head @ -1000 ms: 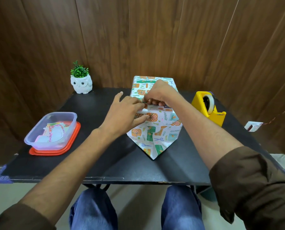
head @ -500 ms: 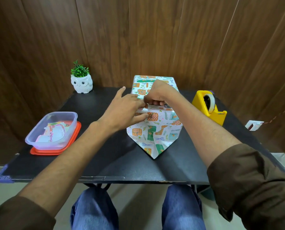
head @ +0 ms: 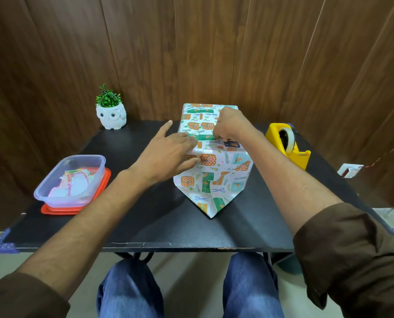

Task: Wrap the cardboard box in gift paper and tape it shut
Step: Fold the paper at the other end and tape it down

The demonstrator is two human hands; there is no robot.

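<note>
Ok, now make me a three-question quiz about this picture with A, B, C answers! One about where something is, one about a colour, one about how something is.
1. Where is the yellow plastic tape dispenser?
A) on the black table, right of the box wrapped in patterned gift paper
B) on the floor
C) on top of the box

2. What colour is the flat lid under the clear plastic tub?
A) blue
B) orange-red
C) white

3. How is the pointed paper flap at the box's near end?
A) taped up
B) cut off
C) lying flat on the table

Answers: 1 A, it stands beside the box's right side. 2 B, an orange-red rim shows around the tub. 3 C, its tip rests on the tabletop.
</note>
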